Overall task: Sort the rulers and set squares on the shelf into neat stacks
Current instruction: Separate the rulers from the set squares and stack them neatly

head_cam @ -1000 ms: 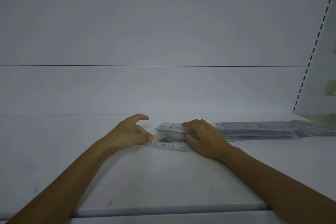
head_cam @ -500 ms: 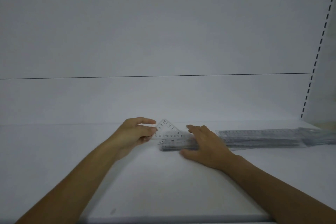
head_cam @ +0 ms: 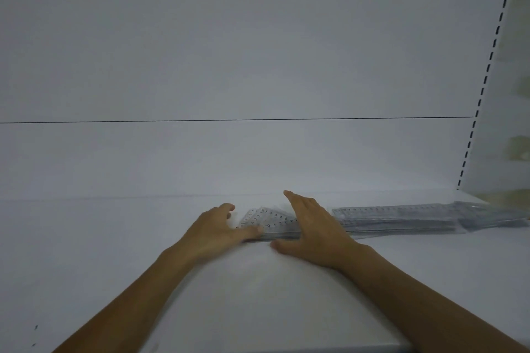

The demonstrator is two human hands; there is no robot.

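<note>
A white metal shelf (head_cam: 258,301) runs beneath a plain white back panel (head_cam: 229,66), with a slotted white upright (head_cam: 491,60) at the far right. Both bare forearms reach in from the near edge.

A small pile of clear plastic set squares with black printed numbers (head_cam: 271,219) lies flat on the shelf between the two hands. The left hand (head_cam: 213,231) rests just left of the pile, fingers loosely extended. One digit, apparently the thumb, touches the pile's near-left corner, though blur keeps the contact from being certain. It grips nothing.

The right hand (head_cam: 312,229) is spread wide with straight fingers, its palm against the pile's right end and its thumb on the shelf in front.

Just right of that hand, a long stack of clear plastic rulers (head_cam: 401,216) stretches away towards the upright.
</note>
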